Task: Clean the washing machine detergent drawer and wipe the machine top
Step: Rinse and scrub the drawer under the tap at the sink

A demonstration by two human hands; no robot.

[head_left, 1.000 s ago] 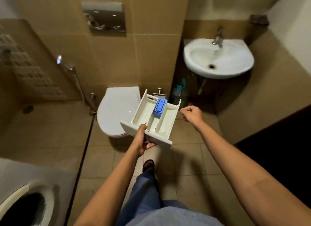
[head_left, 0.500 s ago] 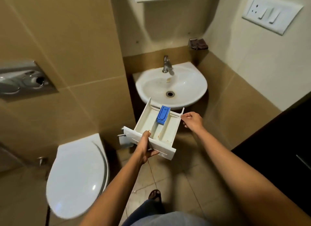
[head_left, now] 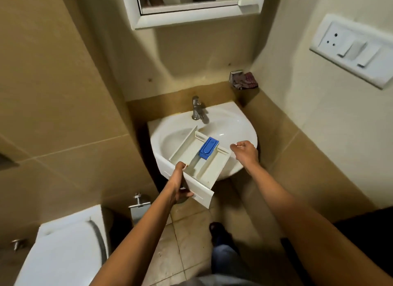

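Note:
I hold the white detergent drawer over the front of the white washbasin. A blue insert sits in its middle channel near the back. My left hand grips the drawer's front panel, thumb on the inner edge and fingers underneath. My right hand hovers by the drawer's rear right corner with fingers curled; I cannot tell whether it touches the drawer. The drawer's compartments show brownish stains. The washing machine is out of view.
A chrome tap stands at the basin's back. A dark cloth lies on the ledge to the right. The toilet is at the lower left, a mirror above, and a switch panel on the right wall.
I have turned right and stepped toward the basin. The drawer moved from above the toilet and floor to over the basin. My right hand stays beside its rear corner.

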